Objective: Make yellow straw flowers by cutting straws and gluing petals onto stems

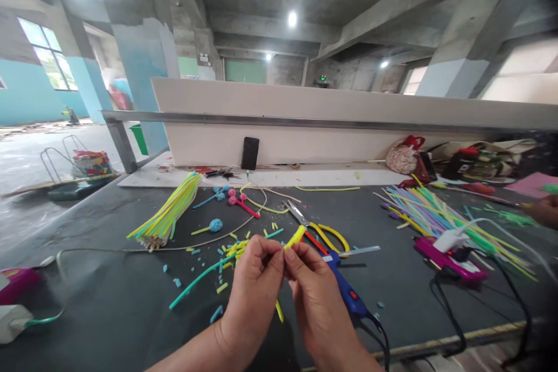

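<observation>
My left hand (257, 282) and my right hand (316, 288) meet above the dark table, thumbs and fingertips closed together. Between them they pinch a yellow pipe cleaner (297, 236), its bent end sticking up; the rest is hidden by the fingers. Below, a yellow tip (279, 311) shows between the wrists, and I cannot tell if it belongs to the same piece. Beside the right hand lies a blue glue gun (349, 290). Behind it are yellow-handled scissors (322, 232). Short yellow cut pieces (235, 249) and a teal pipe cleaner (196, 282) lie by the left hand.
Pipe cleaner bundles lie at left (168, 215) and right (436, 215). Near the back are blue (215, 225) and pink (238, 199) pompom-like pieces and a phone (250, 153). A magenta power strip (453, 261) trails cables; another person's hand (543, 212) is far right.
</observation>
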The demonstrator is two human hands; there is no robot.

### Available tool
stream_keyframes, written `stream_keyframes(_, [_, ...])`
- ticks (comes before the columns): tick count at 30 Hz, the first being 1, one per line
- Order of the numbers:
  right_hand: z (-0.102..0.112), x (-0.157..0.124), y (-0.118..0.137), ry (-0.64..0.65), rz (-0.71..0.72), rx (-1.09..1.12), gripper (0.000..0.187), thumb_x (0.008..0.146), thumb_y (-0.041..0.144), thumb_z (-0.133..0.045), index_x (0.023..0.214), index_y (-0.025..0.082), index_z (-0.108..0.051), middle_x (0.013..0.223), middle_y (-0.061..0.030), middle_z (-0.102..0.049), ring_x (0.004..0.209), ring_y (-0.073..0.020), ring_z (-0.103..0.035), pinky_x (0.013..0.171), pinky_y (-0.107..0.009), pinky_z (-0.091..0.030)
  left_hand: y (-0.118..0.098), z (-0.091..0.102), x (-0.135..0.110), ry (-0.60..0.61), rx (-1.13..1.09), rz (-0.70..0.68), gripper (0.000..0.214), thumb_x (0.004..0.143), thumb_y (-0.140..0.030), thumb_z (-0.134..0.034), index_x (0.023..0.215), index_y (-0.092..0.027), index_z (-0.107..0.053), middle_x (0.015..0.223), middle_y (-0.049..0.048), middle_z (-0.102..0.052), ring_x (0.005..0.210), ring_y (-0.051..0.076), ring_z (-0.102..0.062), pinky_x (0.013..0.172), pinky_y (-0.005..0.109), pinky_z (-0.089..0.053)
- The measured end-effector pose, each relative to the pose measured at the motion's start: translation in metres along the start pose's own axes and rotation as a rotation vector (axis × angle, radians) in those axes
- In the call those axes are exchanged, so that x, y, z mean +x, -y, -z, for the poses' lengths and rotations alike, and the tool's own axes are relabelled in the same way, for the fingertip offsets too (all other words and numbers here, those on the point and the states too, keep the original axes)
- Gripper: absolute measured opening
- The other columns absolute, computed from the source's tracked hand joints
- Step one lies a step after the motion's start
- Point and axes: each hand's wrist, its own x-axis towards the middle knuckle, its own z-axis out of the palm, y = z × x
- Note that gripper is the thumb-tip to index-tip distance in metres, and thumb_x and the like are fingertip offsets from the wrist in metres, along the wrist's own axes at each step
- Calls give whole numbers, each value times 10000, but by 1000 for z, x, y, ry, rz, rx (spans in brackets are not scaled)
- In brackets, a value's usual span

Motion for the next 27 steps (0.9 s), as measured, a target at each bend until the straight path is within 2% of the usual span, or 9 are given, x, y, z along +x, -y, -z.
stream_keyframes(3, [6,0,6,7,-22,49,99,632,230,-756,657,207,-663,644,38,-614,635,-122,-520,646,-249,-406,1,-8,-9,1,88,-52,89,783,-261,-552,743,-184,-532,688,-8,-552,630,110,-505,580,223,-416])
stream_keyframes(6, [13,3,19,15,-29,14,104,620,250,-771,642,211,-678,638,37,-626,647,-114,-516,633,-228,-401,-7,-5,-7,143,59,-135,100,798,-282,-542,821,-186,-548,764,17,-599,677,121,-549,622,231,-445])
stream_keyframes(9, [21,5,32,46,-84,-28,91,654,251,-757,676,205,-682,682,22,-646,701,-115,-547,652,-213,-413,-26,20,19,305,201,-174,149,805,-298,-516,873,-170,-550,809,34,-605,693,122,-562,646,234,-453])
stream_keyframes(11, [24,4,35,117,-193,7,71,688,229,-735,727,208,-680,709,13,-654,711,-125,-581,668,-230,-441,-38,47,47,387,492,-156,173,817,-299,-467,889,-164,-548,731,5,-587,605,104,-541,583,217,-437])
stream_keyframes(13, [24,1,32,216,-313,53,32,738,210,-692,759,204,-669,688,14,-641,627,-110,-584,643,-244,-467,-43,73,73,461,800,-181,136,777,-269,-493,752,-168,-581,642,-19,-560,575,99,-507,552,201,-399])
stream_keyframes(15, [24,-3,23,287,-394,73,46,789,204,-639,747,187,-647,651,21,-611,523,-81,-541,573,-235,-474,-38,90,88,507,910,-171,83,698,-221,-564,635,-180,-599,553,-36,-537,539,103,-482,538,206,-374])
stream_keyframes(17, [25,-4,12,310,-451,90,95,814,208,-610,727,174,-622,637,22,-590,478,-66,-505,488,-209,-459,-24,94,90,559,1000,-187,88,687,-176,-555,629,-192,-620,596,-23,-583,588,119,-516,592,225,-384])
stream_keyframes(22, [29,-5,-4,289,-587,131,120,799,225,-627,699,164,-600,590,27,-559,399,-38,-420,328,-138,-344,12,82,72,610,1198,-248,122,717,-136,-518,692,-176,-631,755,68,-626,787,208,-554,746,310,-390])
stream_keyframes(27, [28,-11,7,242,-650,183,104,742,226,-678,693,153,-623,542,35,-519,347,1,-300,279,-95,-215,22,82,72,595,1329,-246,171,766,-127,-436,712,-170,-592,746,89,-596,743,223,-559,692,320,-393])
